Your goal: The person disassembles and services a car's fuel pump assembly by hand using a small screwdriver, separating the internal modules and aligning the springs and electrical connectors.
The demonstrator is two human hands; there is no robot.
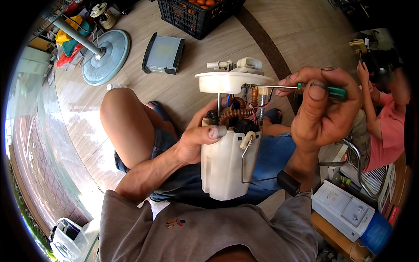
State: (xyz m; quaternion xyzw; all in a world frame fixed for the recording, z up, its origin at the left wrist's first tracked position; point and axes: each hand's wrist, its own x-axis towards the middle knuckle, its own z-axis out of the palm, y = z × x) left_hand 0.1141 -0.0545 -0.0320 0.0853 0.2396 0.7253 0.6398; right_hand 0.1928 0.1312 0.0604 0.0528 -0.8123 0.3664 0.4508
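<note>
A white plastic fuel pump module (224,163) stands upright in front of me, above my lap. My left hand (198,139) is wrapped round the upper part of its body, thumb across the front. Over the body sits its round white flange (233,82), held apart by metal rods; brown corrugated hoses (235,115) and coloured wires run in the gap. My right hand (325,98) grips a small screwdriver (336,92) with a green handle. Its thin shaft lies level, the tip under the flange's edge near the wires. A float arm with a black float (288,182) sticks out to the right.
On the tiled floor lies a grey metal box (163,53), with a black crate (196,17) of orange fruit beyond. A round stand base (106,56) is at the far left. Another person in a pink shirt (388,135) sits at right, above a white water dispenser (342,209).
</note>
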